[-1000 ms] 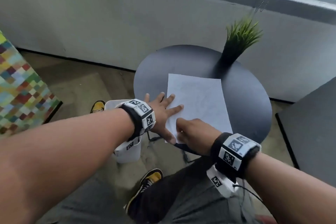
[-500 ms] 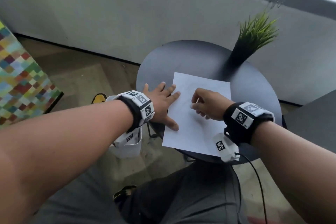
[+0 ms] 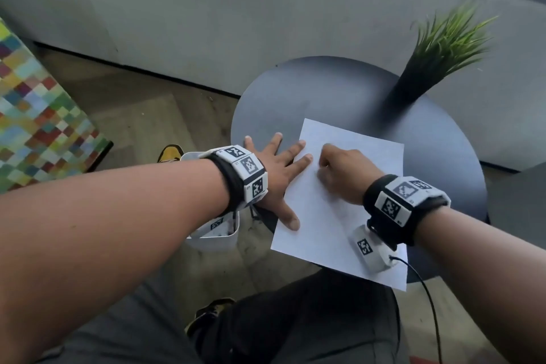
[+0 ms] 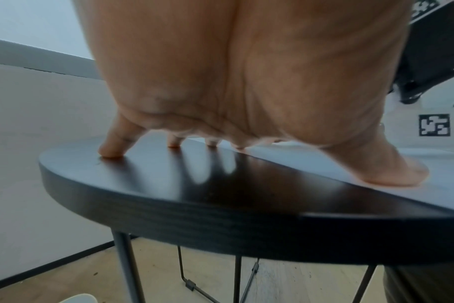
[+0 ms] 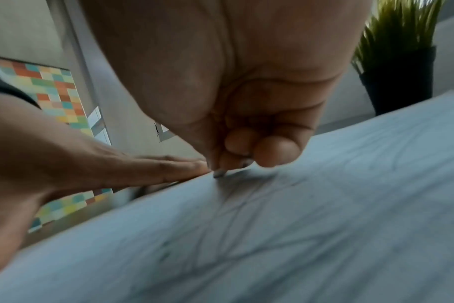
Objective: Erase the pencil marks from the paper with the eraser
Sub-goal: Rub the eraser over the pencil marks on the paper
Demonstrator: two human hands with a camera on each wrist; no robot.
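Observation:
A white sheet of paper (image 3: 319, 233) lies on the round black table (image 3: 310, 89), with faint pencil lines (image 5: 220, 215) showing in the right wrist view. My left hand (image 3: 277, 174) lies flat with its fingers spread. Its thumb (image 4: 392, 170) and two fingertips press the paper's left edge, and the other fingertips rest on the table (image 4: 194, 205). My right hand (image 3: 342, 171) is curled on the paper's upper left part, close to the left fingers. It pinches a small eraser (image 5: 219, 173), whose grey tip touches the paper (image 5: 298, 225). Most of the eraser is hidden.
A potted grass plant (image 3: 443, 47) stands at the table's far right. A white bin (image 3: 212, 233) sits on the floor left of the table, and a checkered multicolour piece (image 3: 38, 115) stands farther left. My knees are just under the table's near edge.
My right hand has moved from the paper's near edge up to its upper left part, beside the left fingers. The left hand has kept pressing the left edge.

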